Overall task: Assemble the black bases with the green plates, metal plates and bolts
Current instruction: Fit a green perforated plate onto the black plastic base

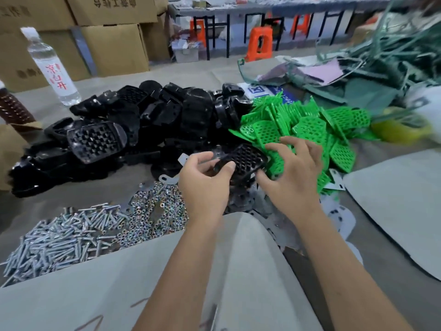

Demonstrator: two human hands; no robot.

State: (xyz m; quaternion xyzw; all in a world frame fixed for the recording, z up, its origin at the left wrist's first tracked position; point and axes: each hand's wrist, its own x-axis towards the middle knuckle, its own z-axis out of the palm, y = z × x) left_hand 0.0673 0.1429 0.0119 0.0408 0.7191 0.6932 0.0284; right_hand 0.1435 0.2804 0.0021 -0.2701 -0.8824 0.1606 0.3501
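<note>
left hand [205, 185]: mid-frame, palm turned up a bit, thumb and curled fingers pinching the near edge of a black base [243, 161]
right hand [290, 170]: just right of it, fingers spread and loosely bent, resting on the green plates [307, 130], not gripping anything
black base pile [133, 130]: heaped centre-left
metal plates [253, 201]: scattered on the bench under both hands
bolts [59, 242]: lower left, nuts [152, 218] right beside them
water bottle [51, 65]: upper left, upright
</note>
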